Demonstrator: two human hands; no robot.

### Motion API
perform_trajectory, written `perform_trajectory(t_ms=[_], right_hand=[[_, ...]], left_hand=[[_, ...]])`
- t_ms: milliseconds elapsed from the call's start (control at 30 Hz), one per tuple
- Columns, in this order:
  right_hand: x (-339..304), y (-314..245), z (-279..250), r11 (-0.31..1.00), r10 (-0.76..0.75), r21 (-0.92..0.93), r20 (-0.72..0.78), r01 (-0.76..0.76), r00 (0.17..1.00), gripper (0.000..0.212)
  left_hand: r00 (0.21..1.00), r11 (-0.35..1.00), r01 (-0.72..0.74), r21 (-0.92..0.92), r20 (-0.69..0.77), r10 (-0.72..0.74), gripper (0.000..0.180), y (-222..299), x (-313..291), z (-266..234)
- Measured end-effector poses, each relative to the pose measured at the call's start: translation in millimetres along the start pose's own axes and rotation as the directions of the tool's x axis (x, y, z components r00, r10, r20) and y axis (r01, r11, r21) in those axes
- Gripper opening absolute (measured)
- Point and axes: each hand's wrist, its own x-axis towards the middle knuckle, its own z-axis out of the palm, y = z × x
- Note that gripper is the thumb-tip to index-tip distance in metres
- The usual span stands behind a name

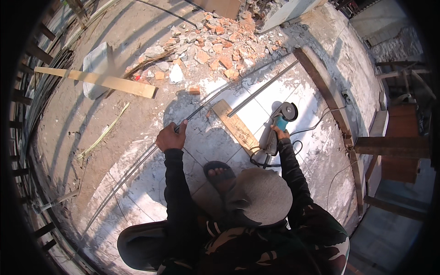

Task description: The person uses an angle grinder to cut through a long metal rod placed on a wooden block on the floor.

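Observation:
My left hand [171,137] is closed around long thin metal rods [205,104], which run diagonally from the lower left toward the upper right. On the right, my right hand [281,133] grips an angle grinder [281,123] with a grey and teal body. Its round disc [288,111] and dark guard face away from me, and I cannot tell whether the disc is spinning. Between my hands a flat wooden board [236,127] lies on the white-dusted tiles. Straight metal bars [263,89] reach from the board's far end to the timber beam.
Broken brick and concrete rubble [206,46] is heaped ahead. A light plank [103,82] rests across a white block [95,68] at the left. A dark timber beam [323,87] edges the tiles. The grinder's cable [316,125] trails right. My sandalled foot [220,174] is below the board.

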Motion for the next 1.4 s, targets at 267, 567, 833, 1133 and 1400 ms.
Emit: perform_trajectory(t_ms=[267, 567, 833, 1133, 1400], right_hand=[[-14.1, -6.0, 5.6, 0.963, -0.054, -0.270, -0.123, 0.019, 0.991, 0.072], [-6.6, 14.7, 11.6, 0.984, -0.088, -0.165, -0.124, 0.067, 0.988, 0.074], [-24.0, -5.0, 26.4, 0.960, -0.086, -0.278, -0.216, 0.023, 0.973, 0.085], [-46.8, -5.1, 22.6, 0.955, -0.136, -0.288, -0.201, 0.074, 0.970, 0.095], [-103.5, -48.6, 26.7, 0.645, -0.749, -0.493, -0.259, 0.584, 0.610, 0.030]], left_hand=[[0.985, 1.000, -0.014, -0.014, 0.170, 0.016, 0.056, 3.1, 10.6, -23.5], [0.853, 0.966, 0.014, -0.259, 0.507, 0.124, 0.044, -59.0, 0.4, 72.0], [0.913, 1.000, 0.004, 0.008, 0.407, -0.007, 0.037, -49.6, -10.4, 89.3], [0.833, 0.971, -0.120, -0.209, 0.511, 0.213, 0.025, -88.2, -4.7, 84.4], [0.568, 0.653, -0.712, 0.256, 0.758, 0.322, 0.023, -71.0, 64.8, -2.3]])
